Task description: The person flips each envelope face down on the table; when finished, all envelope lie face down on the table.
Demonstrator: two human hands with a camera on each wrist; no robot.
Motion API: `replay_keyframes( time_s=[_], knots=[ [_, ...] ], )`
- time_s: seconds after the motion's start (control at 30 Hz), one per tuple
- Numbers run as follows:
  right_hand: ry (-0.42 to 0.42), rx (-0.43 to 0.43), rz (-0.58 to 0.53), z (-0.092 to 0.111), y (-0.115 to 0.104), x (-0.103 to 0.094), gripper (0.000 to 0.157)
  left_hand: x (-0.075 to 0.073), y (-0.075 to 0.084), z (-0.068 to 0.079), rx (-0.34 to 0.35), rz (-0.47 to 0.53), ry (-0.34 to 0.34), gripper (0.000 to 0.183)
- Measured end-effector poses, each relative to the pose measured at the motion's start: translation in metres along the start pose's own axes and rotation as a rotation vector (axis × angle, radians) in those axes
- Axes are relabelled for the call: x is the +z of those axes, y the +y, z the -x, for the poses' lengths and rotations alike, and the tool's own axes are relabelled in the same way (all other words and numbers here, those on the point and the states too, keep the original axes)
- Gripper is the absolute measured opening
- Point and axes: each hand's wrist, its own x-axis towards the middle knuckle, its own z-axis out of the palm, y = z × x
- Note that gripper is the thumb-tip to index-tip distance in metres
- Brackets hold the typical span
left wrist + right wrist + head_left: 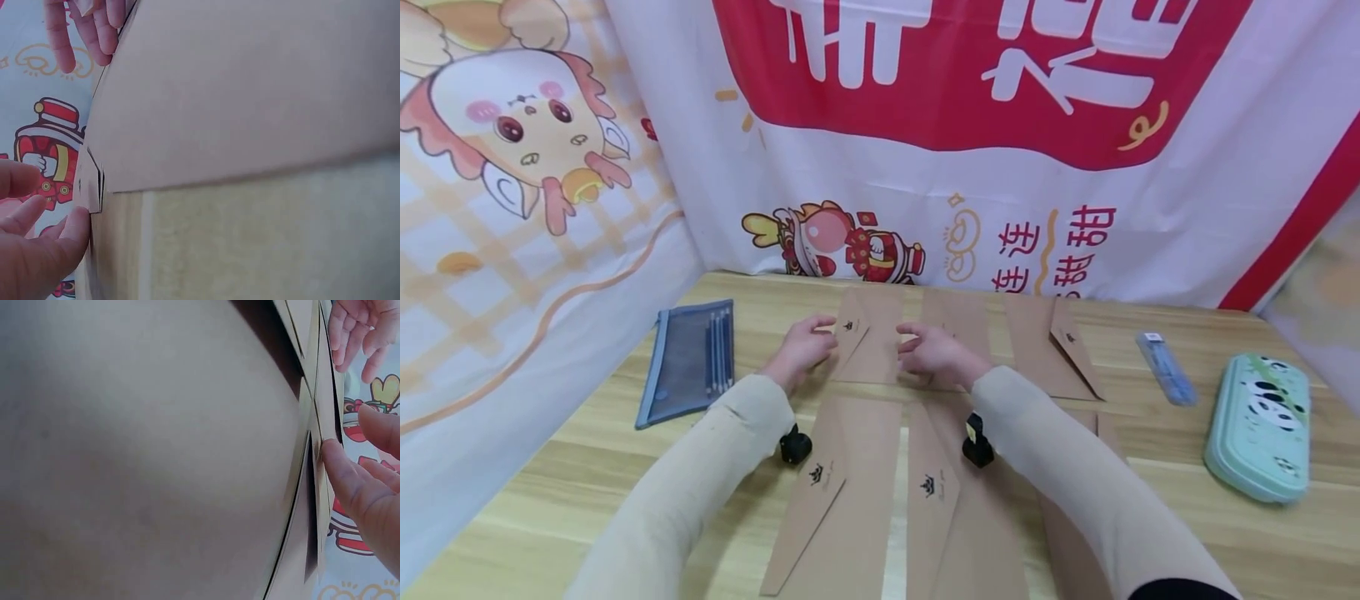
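Note:
Brown kraft envelopes, each with a pointed flap, lie in two rows on the wooden table. My left hand (pixel 805 348) is at the left edge of the back-left envelope (pixel 880 354), fingers loosely bent beside its crown print. At that envelope's right edge is my right hand (pixel 936 354), fingers loosely spread and partly over the back-middle envelope (pixel 958 317). In the left wrist view, the left fingertips (pixel 78 219) come right to an envelope edge. The right wrist view has the right index fingertip (pixel 331 450) against an envelope edge. Neither hand grips anything.
The back-right envelope (pixel 1030 358) has its flap raised. Nearer me lie a front-left envelope (pixel 861 500) and a front-middle envelope (pixel 988 525); my right forearm covers part of another. A blue mesh pencil pouch (pixel 685 358) is left; a blue packet (pixel 1167 371) and panda pencil case (pixel 1258 429) are right.

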Motion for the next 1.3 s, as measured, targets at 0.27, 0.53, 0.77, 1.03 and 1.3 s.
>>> replay_keyframes(
  time_s=[0.27,0.53,0.77,1.03,1.3],
  knots=[
    [-0.021,0.008,-0.025,0.000,-0.002,0.000,0.066,-0.002,0.002,-0.005,-0.017,0.097,0.039,0.053],
    [-0.005,0.013,-0.026,-0.004,-0.005,0.005,0.066,-0.009,0.010,0.001,0.020,0.092,0.083,0.048],
    [-0.041,0.023,-0.077,-0.006,-0.009,0.015,0.067,-0.019,0.011,0.005,0.015,0.164,0.101,0.046],
    [-0.058,-0.006,-0.070,-0.009,-0.012,0.023,0.068,-0.025,0.019,0.011,0.051,0.234,0.101,0.046],
    [-0.077,-0.042,-0.110,-0.013,-0.011,0.032,0.069,-0.025,0.031,0.012,0.126,0.256,0.088,0.044]
  ],
)
